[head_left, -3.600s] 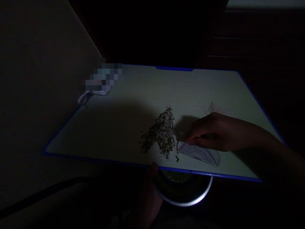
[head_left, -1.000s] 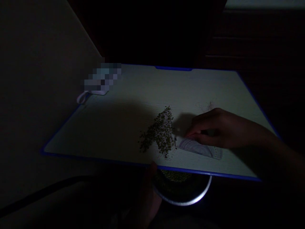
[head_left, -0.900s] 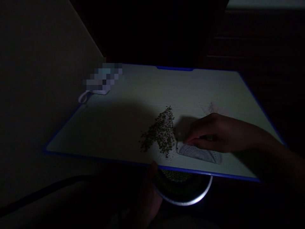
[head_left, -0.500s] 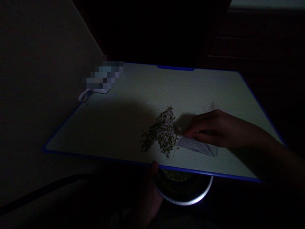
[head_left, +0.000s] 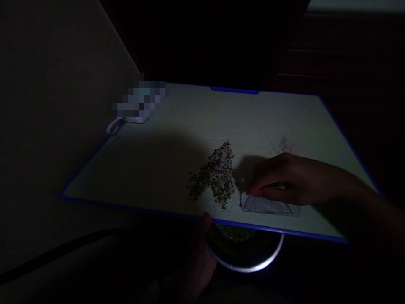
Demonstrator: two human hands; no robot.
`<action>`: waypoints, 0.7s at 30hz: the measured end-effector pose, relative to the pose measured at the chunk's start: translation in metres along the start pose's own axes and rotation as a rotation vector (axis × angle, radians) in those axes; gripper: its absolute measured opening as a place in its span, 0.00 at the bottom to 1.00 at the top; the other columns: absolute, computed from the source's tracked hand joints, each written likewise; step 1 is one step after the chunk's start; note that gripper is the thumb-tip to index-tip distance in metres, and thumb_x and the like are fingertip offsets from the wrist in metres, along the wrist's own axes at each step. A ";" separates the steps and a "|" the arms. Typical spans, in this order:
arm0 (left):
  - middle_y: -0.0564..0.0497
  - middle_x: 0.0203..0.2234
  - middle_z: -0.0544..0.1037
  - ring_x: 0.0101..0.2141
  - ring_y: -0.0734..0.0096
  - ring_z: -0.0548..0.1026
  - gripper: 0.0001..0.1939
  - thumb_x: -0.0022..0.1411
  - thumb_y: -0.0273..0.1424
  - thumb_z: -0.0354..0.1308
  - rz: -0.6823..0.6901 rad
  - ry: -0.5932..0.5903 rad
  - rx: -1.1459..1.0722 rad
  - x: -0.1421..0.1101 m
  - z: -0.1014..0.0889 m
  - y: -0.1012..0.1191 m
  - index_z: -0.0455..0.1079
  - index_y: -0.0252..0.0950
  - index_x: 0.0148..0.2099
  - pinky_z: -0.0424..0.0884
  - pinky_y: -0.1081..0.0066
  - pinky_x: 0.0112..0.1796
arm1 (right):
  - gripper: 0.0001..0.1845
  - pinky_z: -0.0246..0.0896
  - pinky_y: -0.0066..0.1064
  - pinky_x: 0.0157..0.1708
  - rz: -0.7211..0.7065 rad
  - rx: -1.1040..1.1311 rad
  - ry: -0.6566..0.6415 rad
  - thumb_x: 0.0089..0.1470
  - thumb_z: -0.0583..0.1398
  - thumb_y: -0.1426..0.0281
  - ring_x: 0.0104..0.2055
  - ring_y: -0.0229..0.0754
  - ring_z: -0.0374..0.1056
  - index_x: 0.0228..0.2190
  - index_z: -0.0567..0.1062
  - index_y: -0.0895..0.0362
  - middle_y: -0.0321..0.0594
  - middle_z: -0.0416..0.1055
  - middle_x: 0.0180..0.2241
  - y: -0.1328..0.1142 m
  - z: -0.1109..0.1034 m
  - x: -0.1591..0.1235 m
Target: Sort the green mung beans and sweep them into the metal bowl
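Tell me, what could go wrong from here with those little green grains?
The right hand is on a plastic protractor beside the pile of green grains, so a slip could scatter them across the white board. Grains pushed over the near edge might miss the metal bowl below. The left hand at that edge could possibly tip the board if it shifts.

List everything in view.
Flat white board with blue edging: one, white and blue, centre of view.
Small green seeds: one loose pile, green, mid-board.
Clear semicircular plastic protractor: one, clear, near board's front edge, under right hand.
Round steel bowl: one, silver, below board's front edge, holding seeds.
Pale powder smear: one, pale, right of the pile.
Blurred object with white loop: one, blurred, far left corner.
Right hand: one, on protractor.
Left hand: one, beside bowl.
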State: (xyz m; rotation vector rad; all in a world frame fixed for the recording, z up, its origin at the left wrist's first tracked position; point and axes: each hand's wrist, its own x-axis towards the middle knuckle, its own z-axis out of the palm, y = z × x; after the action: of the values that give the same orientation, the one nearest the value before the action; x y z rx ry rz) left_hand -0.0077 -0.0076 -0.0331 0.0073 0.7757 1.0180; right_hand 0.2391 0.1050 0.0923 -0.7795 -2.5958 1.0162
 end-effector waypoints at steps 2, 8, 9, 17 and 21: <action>0.51 0.47 0.89 0.65 0.51 0.72 0.12 0.63 0.41 0.68 0.003 0.002 0.000 0.000 0.001 0.000 0.86 0.44 0.46 0.56 0.55 0.70 | 0.12 0.68 0.26 0.35 0.011 -0.014 0.009 0.67 0.59 0.73 0.36 0.36 0.79 0.43 0.84 0.60 0.43 0.84 0.37 0.002 0.000 0.000; 0.49 0.49 0.88 0.67 0.49 0.70 0.14 0.61 0.41 0.70 0.037 0.010 -0.008 0.000 0.004 0.001 0.86 0.43 0.47 0.56 0.53 0.70 | 0.12 0.66 0.25 0.33 0.053 -0.082 0.090 0.68 0.59 0.72 0.33 0.35 0.78 0.43 0.84 0.59 0.41 0.83 0.36 0.007 -0.004 -0.002; 0.50 0.47 0.89 0.66 0.49 0.71 0.13 0.61 0.41 0.70 0.028 0.013 -0.004 0.000 0.004 0.001 0.86 0.43 0.47 0.56 0.53 0.70 | 0.12 0.66 0.25 0.33 0.041 -0.079 0.092 0.68 0.59 0.72 0.33 0.35 0.78 0.43 0.84 0.59 0.41 0.83 0.36 0.007 -0.003 -0.001; 0.50 0.47 0.89 0.63 0.53 0.75 0.15 0.64 0.42 0.67 0.012 0.064 0.012 0.001 0.000 -0.001 0.85 0.43 0.49 0.56 0.57 0.70 | 0.11 0.70 0.28 0.38 -0.064 0.053 0.002 0.69 0.60 0.72 0.39 0.38 0.79 0.45 0.83 0.60 0.45 0.84 0.39 0.006 0.007 0.003; 0.53 0.48 0.89 0.61 0.54 0.77 0.15 0.63 0.41 0.68 0.059 0.089 0.025 0.001 0.002 -0.002 0.84 0.45 0.50 0.59 0.57 0.69 | 0.11 0.70 0.28 0.37 -0.046 0.065 0.008 0.69 0.59 0.72 0.38 0.37 0.79 0.45 0.83 0.59 0.45 0.84 0.39 0.006 0.007 0.003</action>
State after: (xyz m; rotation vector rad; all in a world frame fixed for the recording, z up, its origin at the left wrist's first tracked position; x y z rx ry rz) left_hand -0.0048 -0.0077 -0.0330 0.0064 0.8732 1.0705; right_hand 0.2362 0.1061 0.0835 -0.7042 -2.5478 1.0755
